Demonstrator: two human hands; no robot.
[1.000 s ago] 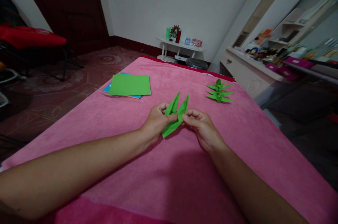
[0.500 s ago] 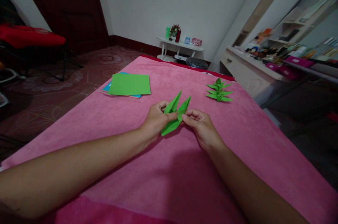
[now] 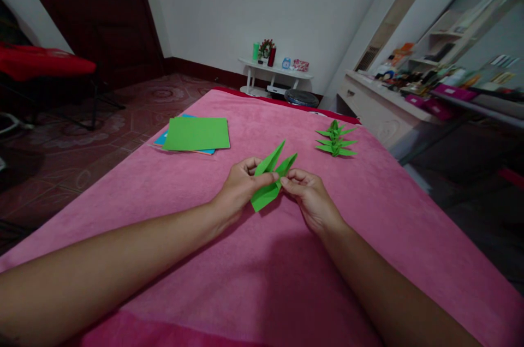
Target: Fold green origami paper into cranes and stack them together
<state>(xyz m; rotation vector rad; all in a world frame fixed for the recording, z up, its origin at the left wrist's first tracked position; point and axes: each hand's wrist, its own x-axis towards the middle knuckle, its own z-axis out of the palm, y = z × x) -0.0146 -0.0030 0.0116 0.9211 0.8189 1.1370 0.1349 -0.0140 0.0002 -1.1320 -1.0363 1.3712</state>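
A green folded paper [image 3: 265, 197] with two long upright points is held above the pink cloth, between both hands. My left hand [image 3: 245, 183] is closed on its left side, the thumb lying across the front of the folds. The fingers of my right hand [image 3: 306, 189] pinch its right edge near the base of the right-hand point. Fingertips behind the paper are hidden. Farther off to the right lie finished-looking green origami pieces [image 3: 335, 146] with spiky points, set one behind another.
Flat green sheets [image 3: 196, 134] rest on blue paper [image 3: 161, 138] at the left of the pink cloth [image 3: 196, 276]. Beyond the far edge stands a white table [image 3: 282, 70] with bottles and flowers. A cluttered dresser [image 3: 376, 101] is on the right, a red-covered chair [image 3: 45, 66] on the left.
The paper's right-hand point has turned a little farther to the right under my fingers. Both hands keep their hold. The whole view has shifted slightly.
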